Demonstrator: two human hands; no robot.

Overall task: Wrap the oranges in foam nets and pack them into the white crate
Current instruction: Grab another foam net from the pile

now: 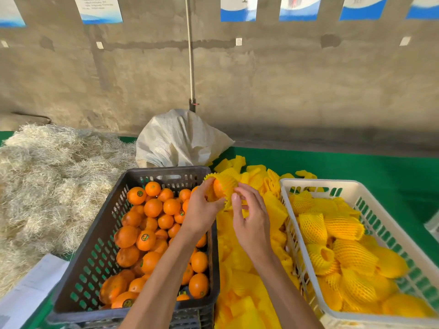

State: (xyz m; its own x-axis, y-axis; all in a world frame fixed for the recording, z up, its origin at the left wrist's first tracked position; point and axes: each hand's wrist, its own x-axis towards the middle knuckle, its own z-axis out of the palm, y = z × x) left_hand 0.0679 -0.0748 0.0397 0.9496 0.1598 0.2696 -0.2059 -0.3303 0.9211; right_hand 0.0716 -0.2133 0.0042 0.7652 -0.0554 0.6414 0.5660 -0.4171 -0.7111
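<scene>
Orange [218, 188], half in foam net [228, 184], btwn left hand [202, 210] & right hand [250, 217].

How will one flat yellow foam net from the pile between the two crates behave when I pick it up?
Each flat yellow foam net is probably very light and floppy: the pile lies crumpled and bent. It likely stretches easily, since the one held by the left hand and right hand bulges around an orange fruit. Its mesh surface probably resists slipping.

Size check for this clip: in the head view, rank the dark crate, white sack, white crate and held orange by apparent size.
1. dark crate
2. white crate, cut off by the frame, so unsure
3. white sack, farther away
4. held orange
</scene>
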